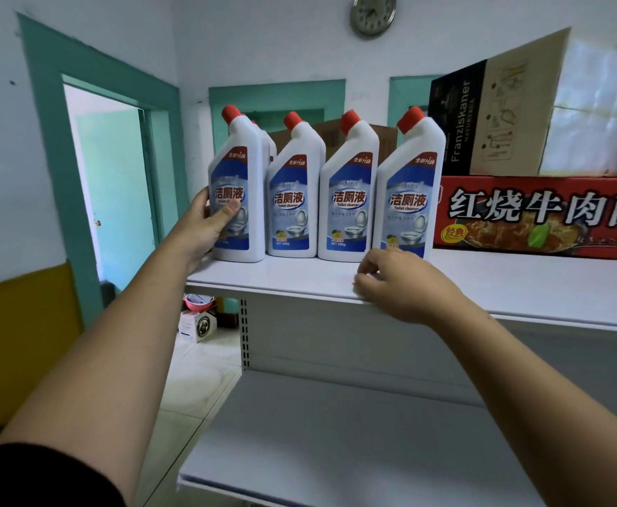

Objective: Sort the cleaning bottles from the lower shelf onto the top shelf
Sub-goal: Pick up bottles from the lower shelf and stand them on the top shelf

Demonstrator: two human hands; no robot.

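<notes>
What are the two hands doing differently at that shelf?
The left hand grips the leftmost bottle, thumb across its label; the right hand holds nothing. The left hand is up at label height; the right hand lies lower, fingers loosely curled, at the front edge of the top shelf. Both reach to that shelf.

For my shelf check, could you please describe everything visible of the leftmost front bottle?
The leftmost front bottle is white, plastic-looking, with a red cap on a slanted neck and a blue-white toilet cleaner label facing out. It stands upright at the left end of the top shelf, beside the next bottle. The left hand grips its lower side, thumb on the label.
</notes>
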